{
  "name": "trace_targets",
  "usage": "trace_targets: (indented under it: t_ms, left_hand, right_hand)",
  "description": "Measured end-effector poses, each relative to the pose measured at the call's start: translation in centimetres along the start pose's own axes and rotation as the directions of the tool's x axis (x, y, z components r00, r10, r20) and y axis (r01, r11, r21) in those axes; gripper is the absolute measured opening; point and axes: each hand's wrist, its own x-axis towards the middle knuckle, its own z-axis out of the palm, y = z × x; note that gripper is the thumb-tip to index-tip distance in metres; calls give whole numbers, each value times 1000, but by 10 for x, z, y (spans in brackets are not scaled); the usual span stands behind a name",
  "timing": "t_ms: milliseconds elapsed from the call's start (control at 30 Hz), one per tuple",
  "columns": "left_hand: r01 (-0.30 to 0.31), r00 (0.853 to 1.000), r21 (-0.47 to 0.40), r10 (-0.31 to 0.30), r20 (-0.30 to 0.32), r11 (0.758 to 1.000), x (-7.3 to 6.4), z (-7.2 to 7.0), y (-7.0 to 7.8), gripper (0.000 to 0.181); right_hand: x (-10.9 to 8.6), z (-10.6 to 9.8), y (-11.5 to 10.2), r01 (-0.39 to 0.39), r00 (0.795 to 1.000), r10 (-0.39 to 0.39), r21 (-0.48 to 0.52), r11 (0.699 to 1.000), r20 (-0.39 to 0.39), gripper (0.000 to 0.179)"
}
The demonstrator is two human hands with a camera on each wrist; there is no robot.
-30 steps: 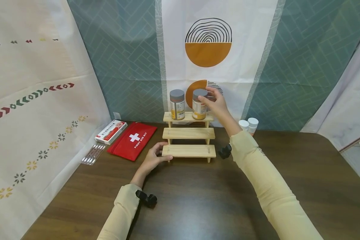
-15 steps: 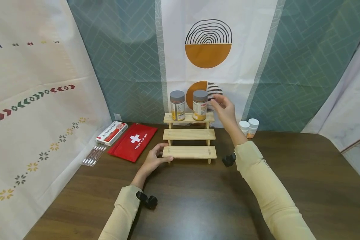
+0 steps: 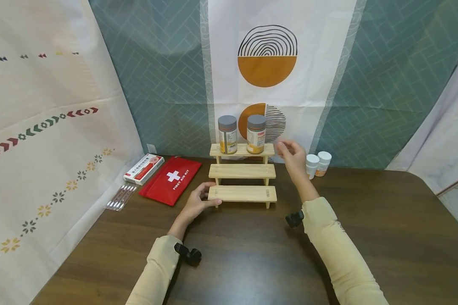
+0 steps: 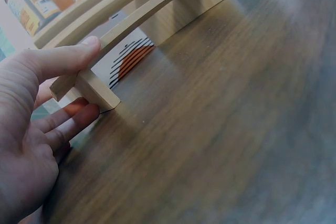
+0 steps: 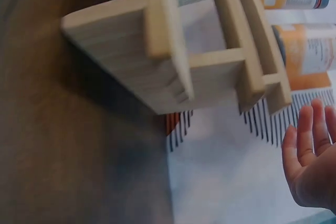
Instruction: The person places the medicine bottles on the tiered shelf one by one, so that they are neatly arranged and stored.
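Wooden stand [image 3: 242,170], 3 tiers, is on the counter [image 3: 236,258] near the patterned cloth [image 3: 175,80]. L hand [image 3: 196,202] is at L end of stand's btm tier, grip clamped on it: thumb over the front edge, fingers tucked by the leg; in head view fingertips part hidden behind that end, L wrist view shows them better. R hand [image 3: 294,162] is just R of stand's top tier, grip apart, fingers loosely extended, touching neither tier nor jar; in R wrist view it's cropped by the frame edge, so thumb hard to make out. L jar [image 3: 227,137] and R jar [image 3: 256,139], gray lids, stand upright on stand's top tier, L end and twd R end resp., w/ a gap btwn; label text too small to read. Both wrist views cut the jars off, and L wrist view blurs them. R of stand, behind R forearm: front bottle [image 3: 311,164], part covered by the hand/wrist, and back bottle [image 3: 323,164], both white-capped, close tog. L of stand: red pouch [image 3: 171,180] marked FIRST AID KIT, then white box [image 3: 143,168], fine print illegible, and clear pack [image 3: 121,197] nearer the viewer, contents hard to ID. Sleeves run off btm of head view.
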Motion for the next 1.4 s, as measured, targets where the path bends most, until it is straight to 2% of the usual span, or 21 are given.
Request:
trace_targets:
  t_ms: [267, 533, 733, 967, 1167, 1300, 1400]
  left_hand:
    - [-4, 1000, 2, 4, -11, 1000, 0, 2, 0, 56]
    - [-12, 1000, 1, 12, -7, 1000, -1, 2, -2, 55]
    - [4, 1000, -8, -4, -2, 1000, 0, 2, -2, 57]
    - [6, 1000, 0, -6, -15, 1000, -2, 1, 1, 58]
    - [-2, 1000, 5, 2, -16, 1000, 0, 1, 0, 56]
    - [-13, 1000, 5, 13, -13, 1000, 2, 0, -1, 55]
    - [-5, 1000, 9, 5, -14, 1000, 2, 0, -1, 56]
  right_hand:
    - [-12, -14, 22, 9, 997, -6, 42, 999, -73, 30]
    - [-19, -22, 45, -103, 987, 115, 110, 989, -112, 12]
    - [-20, -28, 40, -104, 985, 118, 113, 988, -126, 14]
    - [-15, -35, 40, -75, 978, 107, 174, 982, -178, 4]
    - [-11, -49, 38, -61, 968, 106, 196, 979, -227, 12]
    - [-8, -60, 38, -36, 961, 95, 222, 974, -261, 8]
    - [-6, -68, 38, -48, 958, 109, 225, 973, -266, 9]
